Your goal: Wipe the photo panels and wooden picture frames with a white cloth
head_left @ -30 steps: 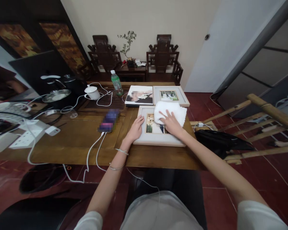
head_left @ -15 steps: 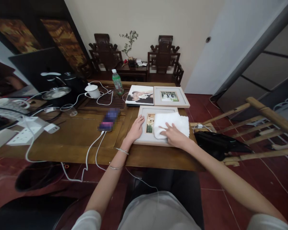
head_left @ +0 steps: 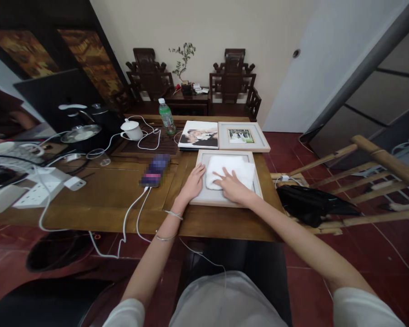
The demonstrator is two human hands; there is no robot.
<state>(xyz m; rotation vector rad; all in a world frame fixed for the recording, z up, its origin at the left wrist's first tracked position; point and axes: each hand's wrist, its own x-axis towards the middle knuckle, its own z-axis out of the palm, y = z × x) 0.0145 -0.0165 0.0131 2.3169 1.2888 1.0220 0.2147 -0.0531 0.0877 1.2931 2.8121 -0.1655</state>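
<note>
A light wooden picture frame (head_left: 197, 196) lies flat near the front edge of the table. My left hand (head_left: 193, 181) rests on its left side with the fingers stretched out, steadying nothing else. On the frame's middle lies a folded white cloth (head_left: 236, 165), which hides the picture under it. My right hand (head_left: 233, 186) presses down on the cloth from above, fingers spread apart. Behind this frame are a second framed photo (head_left: 240, 136) and, left of it, a photo panel (head_left: 200, 135) on a small stack.
Left of the frame lies a phone (head_left: 155, 170) with white cables. Farther left are a green-labelled bottle (head_left: 167, 117), a lidded white cup (head_left: 132, 130), a clear plastic cup (head_left: 102, 157), a pot (head_left: 82, 134) and a power strip (head_left: 41, 188). A bamboo chair (head_left: 371, 154) stands to the right.
My right hand has slid the white cloth leftward across the frame, covering the picture that showed before. My left hand has stayed in place.
</note>
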